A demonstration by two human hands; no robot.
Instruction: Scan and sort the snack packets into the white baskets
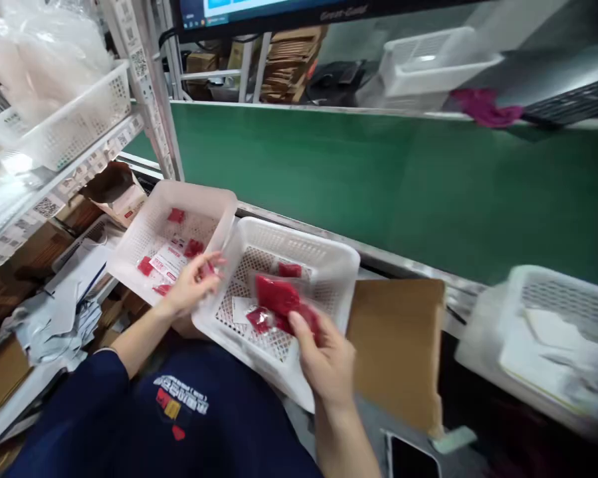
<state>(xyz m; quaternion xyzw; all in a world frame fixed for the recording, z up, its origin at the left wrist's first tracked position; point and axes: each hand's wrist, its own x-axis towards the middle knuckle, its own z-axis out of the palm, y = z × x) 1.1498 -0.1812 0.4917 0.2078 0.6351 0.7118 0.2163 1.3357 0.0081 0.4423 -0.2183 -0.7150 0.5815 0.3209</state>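
My right hand [329, 355] is closed on a red item in a clear plastic bag [278, 295], held above the right white basket [299, 240]. More red pieces in clear bags lie in this basket, one of them a dark red packet [259, 319]. My left hand [194, 284] is over the adjoining rims of the two baskets, its fingers apart and slightly curled. A faint reddish patch shows between those fingers, too blurred to name. The left white basket [172, 189] contains several small red packets [194, 248] and a white printed label card [168, 263].
A flattened cardboard piece [396, 352] lies right of the baskets, near a phone [412, 458]. Farther right stands another white basket [553, 282]. A green surface [329, 166] runs behind, under a monitor [279, 16]. A metal shelf post [152, 93] rises at left.
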